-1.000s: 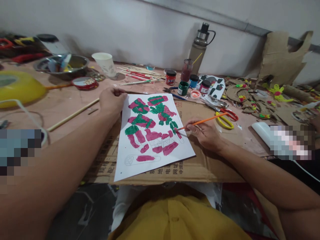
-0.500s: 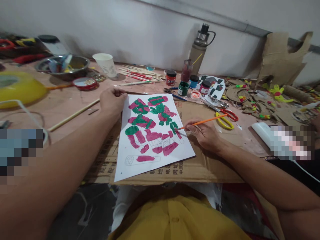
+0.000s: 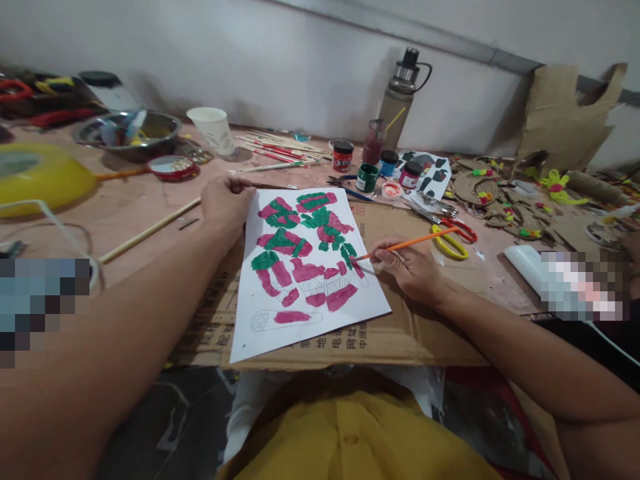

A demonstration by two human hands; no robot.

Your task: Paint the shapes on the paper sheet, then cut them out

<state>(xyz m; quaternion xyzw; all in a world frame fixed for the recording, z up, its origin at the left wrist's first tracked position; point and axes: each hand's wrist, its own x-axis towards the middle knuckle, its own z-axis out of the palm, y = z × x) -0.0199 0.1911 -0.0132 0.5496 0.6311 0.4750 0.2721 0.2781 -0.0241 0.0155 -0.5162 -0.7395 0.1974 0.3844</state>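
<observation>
My right hand (image 3: 415, 275) is closed round an orange-handled paintbrush (image 3: 413, 241). The brush tip meets a green and magenta painted patch on the right side of a white sheet of paper (image 3: 320, 337). Magenta and green shapes cover much of the sheet, and pencil outlines show unpainted between and below them. At the upper left corner my left hand (image 3: 225, 207) grips the paper's edge between thumb and fingers; the fingertips are partly hidden. A flat piece of cardboard (image 3: 415, 340) lies under the sheet.
Paint jars, among them an open green one (image 3: 367, 178), stand behind the paper near a tall bottle (image 3: 397, 100). Scissors (image 3: 450, 241) lie right of them. At left are a paper cup (image 3: 213, 131), a metal bowl (image 3: 167, 127), a wooden stick (image 3: 150, 230) and a yellow tape roll (image 3: 65, 177).
Almost nothing differs. The brush tip stays at nearly the same spot on the painted patch, and the whole view has shifted very slightly.
</observation>
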